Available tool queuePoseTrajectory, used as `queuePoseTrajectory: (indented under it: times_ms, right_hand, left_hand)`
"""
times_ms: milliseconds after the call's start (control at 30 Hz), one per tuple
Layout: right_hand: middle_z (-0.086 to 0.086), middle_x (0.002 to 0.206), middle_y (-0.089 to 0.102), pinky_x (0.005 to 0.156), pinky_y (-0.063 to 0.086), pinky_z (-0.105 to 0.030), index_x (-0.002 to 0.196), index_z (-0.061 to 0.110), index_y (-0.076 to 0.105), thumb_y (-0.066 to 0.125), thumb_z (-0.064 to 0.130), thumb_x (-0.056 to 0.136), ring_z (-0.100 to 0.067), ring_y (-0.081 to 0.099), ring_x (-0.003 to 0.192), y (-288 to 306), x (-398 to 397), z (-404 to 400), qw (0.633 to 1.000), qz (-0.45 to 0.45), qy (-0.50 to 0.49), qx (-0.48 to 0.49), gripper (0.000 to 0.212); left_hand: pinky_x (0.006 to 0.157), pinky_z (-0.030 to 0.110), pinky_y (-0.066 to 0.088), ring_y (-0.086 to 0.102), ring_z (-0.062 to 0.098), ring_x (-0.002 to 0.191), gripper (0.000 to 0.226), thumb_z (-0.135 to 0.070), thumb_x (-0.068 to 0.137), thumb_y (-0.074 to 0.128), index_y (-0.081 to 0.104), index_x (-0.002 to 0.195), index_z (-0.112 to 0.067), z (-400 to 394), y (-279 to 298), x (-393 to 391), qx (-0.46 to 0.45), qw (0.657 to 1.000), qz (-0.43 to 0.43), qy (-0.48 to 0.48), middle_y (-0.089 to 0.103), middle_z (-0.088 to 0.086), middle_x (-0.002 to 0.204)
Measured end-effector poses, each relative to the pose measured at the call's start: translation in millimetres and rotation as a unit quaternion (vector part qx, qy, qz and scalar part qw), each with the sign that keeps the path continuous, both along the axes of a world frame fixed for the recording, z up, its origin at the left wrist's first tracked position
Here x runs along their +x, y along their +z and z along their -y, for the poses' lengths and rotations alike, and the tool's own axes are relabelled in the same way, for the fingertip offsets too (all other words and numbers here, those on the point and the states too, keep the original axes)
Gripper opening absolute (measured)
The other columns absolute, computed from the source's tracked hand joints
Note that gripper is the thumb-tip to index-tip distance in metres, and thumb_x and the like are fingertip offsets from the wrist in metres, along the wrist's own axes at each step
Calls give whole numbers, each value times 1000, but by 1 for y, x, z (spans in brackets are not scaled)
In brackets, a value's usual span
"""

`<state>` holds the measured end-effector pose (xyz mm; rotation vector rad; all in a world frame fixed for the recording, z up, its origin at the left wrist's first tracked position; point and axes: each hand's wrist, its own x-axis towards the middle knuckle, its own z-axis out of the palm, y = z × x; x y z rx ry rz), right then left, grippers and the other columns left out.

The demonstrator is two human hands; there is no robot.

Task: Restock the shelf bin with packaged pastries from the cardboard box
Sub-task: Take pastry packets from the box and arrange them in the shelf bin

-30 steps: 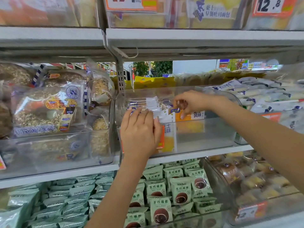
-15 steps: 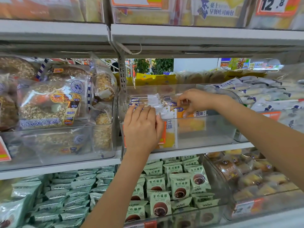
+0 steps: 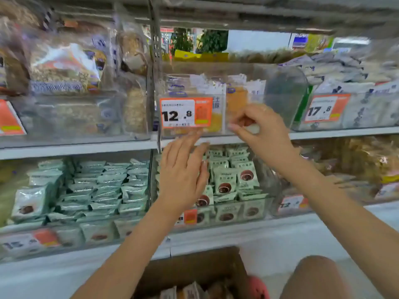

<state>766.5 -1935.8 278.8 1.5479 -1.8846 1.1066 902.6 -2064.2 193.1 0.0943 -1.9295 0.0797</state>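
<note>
My left hand point(image 3: 183, 175) hangs with fingers straight and apart, holding nothing, at 6 o'clock of the price tag point(image 3: 186, 112). My right hand point(image 3: 258, 132), fingers loosely curled, grips nothing before the clear shelf bin point(image 3: 280, 91) holding packaged pastries point(image 3: 216, 91). The cardboard box point(image 3: 194, 270) sits at 6 o'clock, below.

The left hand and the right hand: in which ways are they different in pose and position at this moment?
1. The left hand is open with straight, spread fingers; the right hand has its fingers curled loosely.
2. The left hand is lower, in front of the green packets; the right hand is higher, at the front of the clear shelf bin.
3. The left hand is below the price tag; the right hand is beside it.

Both hold nothing.
</note>
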Motion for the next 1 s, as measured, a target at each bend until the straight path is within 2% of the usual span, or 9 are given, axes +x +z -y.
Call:
queuePoseTrajectory:
  times_ms: [100, 233, 367, 467, 533, 633, 800, 933, 1000]
  right_hand:
    - [4, 76, 60, 70, 41, -17, 82, 17, 65, 70, 28, 83, -6, 51, 74, -92, 39, -10, 989, 95, 41, 104, 12]
    - [9, 78, 58, 71, 49, -29, 84, 24, 63, 69, 35, 83, -2, 53, 71, -228, 74, -20, 919, 234, 52, 314, 13]
    - [4, 97, 61, 80, 51, -38, 106, 24, 61, 67, 34, 85, -16, 59, 92, -331, 104, -28, 801, 284, 47, 526, 24]
    - [-7, 131, 52, 95, 45, -36, 140, 13, 39, 68, 33, 85, -26, 52, 117, -377, 123, -25, 717, 335, 37, 610, 65]
    - [-8, 142, 41, 100, 39, -31, 147, 10, 21, 66, 32, 87, -28, 45, 126, -395, 132, -18, 696, 392, 16, 602, 79]
    - [-10, 141, 42, 97, 39, -30, 141, 10, 33, 63, 30, 89, -27, 44, 126, -417, 143, 1, 672, 478, -32, 565, 63]
    - [-10, 121, 55, 64, 51, -30, 124, 11, 45, 64, 31, 89, -22, 56, 91, -442, 172, 31, 616, 636, -108, 451, 45]
    - [-5, 87, 55, 54, 51, -23, 132, 6, 42, 61, 30, 91, -15, 49, 65, -447, 188, 40, 523, 770, -137, 338, 51]
    - [-4, 93, 59, 54, 42, -22, 134, 4, 42, 58, 29, 93, -14, 45, 63, -448, 193, 40, 517, 782, -121, 326, 51]
  left_hand:
    - [84, 40, 39, 52, 29, 102, 21, -18, 91, 43, 55, 106, -8, -16, -83, 38, 39, 992, 115, -17, 61, 12, 107]
    - [72, 37, 48, 59, 31, 85, 26, -21, 83, 42, 58, 102, -12, -24, -204, 90, 185, 934, 306, 23, 61, 7, 91]
    - [76, 42, 50, 59, 33, 96, 25, -13, 86, 57, 57, 111, -12, -34, -288, 143, 404, 796, 434, 124, 62, 11, 100]
    - [93, 42, 43, 49, 38, 117, 45, -14, 89, 55, 43, 131, -7, -38, -319, 163, 557, 674, 454, 173, 52, 19, 127]
    - [97, 39, 42, 49, 36, 120, 45, -8, 90, 55, 43, 133, -3, -40, -327, 171, 645, 637, 396, 147, 51, 19, 132]
    - [95, 33, 40, 50, 33, 121, 43, -4, 92, 53, 44, 134, -1, -39, -331, 182, 692, 596, 372, 165, 52, 19, 133]
    - [71, 26, 34, 56, 25, 90, 14, -3, 95, 47, 59, 102, -3, -38, -326, 190, 772, 512, 326, 187, 60, 18, 111]
    - [64, 28, 38, 54, 25, 79, 26, -9, 93, 47, 51, 118, -6, -33, -339, 192, 812, 470, 287, 193, 60, 11, 95]
    - [68, 29, 40, 53, 25, 77, 23, -9, 92, 47, 47, 115, -10, -32, -341, 192, 829, 447, 273, 194, 59, 12, 96]
